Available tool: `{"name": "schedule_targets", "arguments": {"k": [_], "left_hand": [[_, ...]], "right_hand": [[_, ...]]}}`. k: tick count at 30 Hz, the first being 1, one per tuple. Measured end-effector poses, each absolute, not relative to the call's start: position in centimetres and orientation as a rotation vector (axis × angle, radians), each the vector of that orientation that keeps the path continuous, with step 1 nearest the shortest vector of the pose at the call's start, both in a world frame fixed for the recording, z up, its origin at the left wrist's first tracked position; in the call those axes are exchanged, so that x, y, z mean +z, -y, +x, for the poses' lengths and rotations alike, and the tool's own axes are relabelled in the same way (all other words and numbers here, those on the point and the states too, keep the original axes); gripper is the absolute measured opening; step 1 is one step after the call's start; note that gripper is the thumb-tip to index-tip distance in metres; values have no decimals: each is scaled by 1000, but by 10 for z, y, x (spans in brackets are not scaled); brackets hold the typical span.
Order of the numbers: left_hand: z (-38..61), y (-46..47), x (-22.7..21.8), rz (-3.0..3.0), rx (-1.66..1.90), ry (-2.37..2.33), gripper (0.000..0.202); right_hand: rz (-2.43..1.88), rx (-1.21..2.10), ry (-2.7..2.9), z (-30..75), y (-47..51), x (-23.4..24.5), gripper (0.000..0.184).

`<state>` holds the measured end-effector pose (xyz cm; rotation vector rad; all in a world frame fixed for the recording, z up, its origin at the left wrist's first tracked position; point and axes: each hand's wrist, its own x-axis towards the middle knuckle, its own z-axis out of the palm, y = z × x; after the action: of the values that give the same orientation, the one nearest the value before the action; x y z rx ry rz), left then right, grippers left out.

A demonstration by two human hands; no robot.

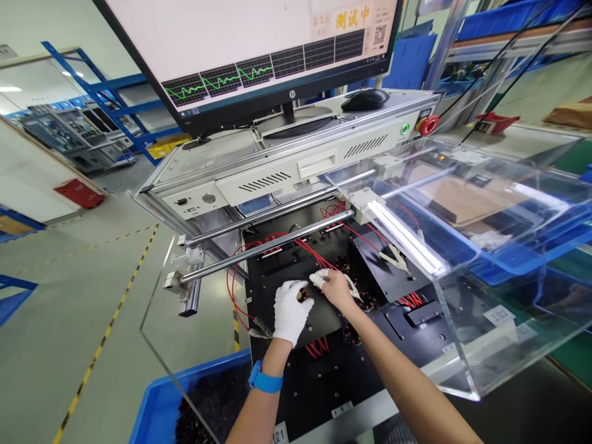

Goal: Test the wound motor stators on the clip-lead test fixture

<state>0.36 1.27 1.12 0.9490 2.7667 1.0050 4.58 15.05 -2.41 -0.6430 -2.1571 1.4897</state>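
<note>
The person stands at a test machine with a black worktop [324,394]. Both hands meet in the middle of it, just in front of some red wires [309,250].

The left hand [289,311] wears a white glove. Its grip is closed on a small dark round part [303,296], held at the fingertips. The right hand [337,288] is bare, with white covers on some fingertips. It touches the same little part from the other side, and its fingers look pinched together there. I cannot tell if it holds a wire end too, because the spot is too small to see well.

The part sits right over the black worktop, between the two hands, near the slots where the red wires end. It looks as if it is just being put in place or hooked up, so this step is only half done.

More dark round parts [365,302] lie in a hollow just to the right of the hands. A blue bin [160,401] at the lower left holds many dark pieces, so a lot may be left to do.

The screen [259,43] above shows a green wavy line. A clear plastic cover [462,259] stands open on the right.
</note>
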Motion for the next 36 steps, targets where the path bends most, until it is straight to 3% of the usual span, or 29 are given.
{"name": "schedule_targets", "arguments": {"k": [3,13,16,19,22,28,36], "left_hand": [[3,-13,11,961,1019,-2758,39],[2,-12,11,971,978,-2753,41],[2,-13,11,922,894,-2786,55],[4,-14,13,717,779,-2825,79],[6,-15,14,636,748,-2835,88],[10,-14,13,634,746,-2857,86],[13,-15,13,613,754,-2866,81]], "right_hand": [[-541,1376,2148,54,-154,-19,18],[-306,627,2704,54,-146,-10,22],[-303,522,2769,48,-141,-9,19],[-180,550,2806,38,-139,-3,16],[70,722,2814,28,-145,8,16],[170,1099,2839,18,-160,25,10],[19,842,2856,22,-144,35,14]]}}
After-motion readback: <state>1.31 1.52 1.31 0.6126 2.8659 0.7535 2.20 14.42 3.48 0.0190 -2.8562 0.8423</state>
